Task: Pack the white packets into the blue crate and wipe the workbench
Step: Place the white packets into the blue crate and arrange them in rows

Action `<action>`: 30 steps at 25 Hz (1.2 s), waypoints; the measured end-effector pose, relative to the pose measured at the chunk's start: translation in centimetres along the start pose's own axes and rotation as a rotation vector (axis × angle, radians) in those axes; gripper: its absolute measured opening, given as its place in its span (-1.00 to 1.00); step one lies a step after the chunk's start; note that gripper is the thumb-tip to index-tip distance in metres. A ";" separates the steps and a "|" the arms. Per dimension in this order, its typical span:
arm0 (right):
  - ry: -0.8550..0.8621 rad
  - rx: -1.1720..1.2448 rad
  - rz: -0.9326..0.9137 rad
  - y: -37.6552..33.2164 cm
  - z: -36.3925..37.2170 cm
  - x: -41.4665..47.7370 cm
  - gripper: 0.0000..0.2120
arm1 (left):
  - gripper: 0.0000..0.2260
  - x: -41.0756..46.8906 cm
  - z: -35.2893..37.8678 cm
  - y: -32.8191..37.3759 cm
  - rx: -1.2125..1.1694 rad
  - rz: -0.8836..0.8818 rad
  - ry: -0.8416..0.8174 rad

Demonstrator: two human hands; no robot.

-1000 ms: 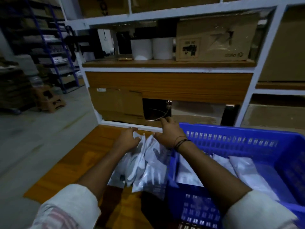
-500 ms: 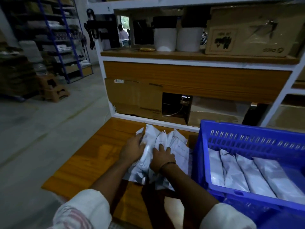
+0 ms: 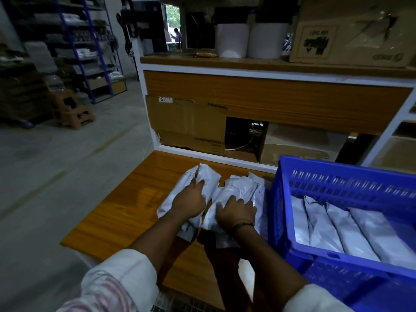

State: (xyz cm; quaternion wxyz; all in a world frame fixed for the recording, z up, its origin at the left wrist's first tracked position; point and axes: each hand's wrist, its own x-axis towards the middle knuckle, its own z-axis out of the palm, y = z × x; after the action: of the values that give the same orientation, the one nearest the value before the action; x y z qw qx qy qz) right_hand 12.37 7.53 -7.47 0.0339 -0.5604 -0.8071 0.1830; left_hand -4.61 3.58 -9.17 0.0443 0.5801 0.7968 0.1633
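Several white packets lay loose on the workbench, so by my reading you were about midway through the packing. At nine o'clock from that pile the wood was bare and glossy. No cloth showed anywhere, so I judged the wiping not yet begun. At three o'clock from the pile, touching or just beside it, stood the blue crate. At least four packed packets leaned in a row inside it, with floor space left toward its three o'clock wall. What remained for you was moving the loose ones across, then wiping the bench.

The loose packets sat in two bundles side by side, their long axes pointing toward twelve o'clock, with a narrow gap of wood between them.

Your left hand rested palm down on the left bundle, fingers fairly straight and pointing to twelve o'clock. It was pressing rather than pinching.

Your right hand lay spread over the right bundle, fingers fanned and only slightly bent, clasping nothing that I could see. Whether any fingertip had hooked an edge underneath, I could not tell.
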 end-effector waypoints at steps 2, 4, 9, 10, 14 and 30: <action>-0.026 -0.016 0.054 -1.0 -0.4 0.2 -0.23 | -0.30 -0.1 0.4 0.9 0.041 -0.081 -0.032; -0.057 -0.064 0.060 -1.7 -0.9 0.4 -0.11 | -0.20 -0.2 0.8 1.4 0.082 -0.139 -0.029; -0.182 -0.159 0.066 -2.4 -1.7 0.1 -0.07 | -0.13 0.2 1.3 1.0 0.140 -0.108 -0.066; -0.180 -0.169 0.056 -2.4 -1.7 0.1 -0.12 | -0.15 0.1 1.1 1.1 0.135 -0.108 -0.065; -0.125 -0.140 0.037 -1.9 -2.0 0.5 -0.32 | -0.23 0.0 -0.3 1.8 0.088 -0.143 -0.006; 0.210 0.061 -0.091 -2.9 -13.8 2.4 -0.16 | -0.33 3.8 -9.9 10.0 -0.186 -0.054 0.185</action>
State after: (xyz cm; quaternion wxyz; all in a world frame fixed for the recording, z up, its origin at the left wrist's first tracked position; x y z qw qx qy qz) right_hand 12.48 12.45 5.99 0.1434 -0.5381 -0.8177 0.1458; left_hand 0.70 7.77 3.69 0.0289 0.5345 0.7940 0.2881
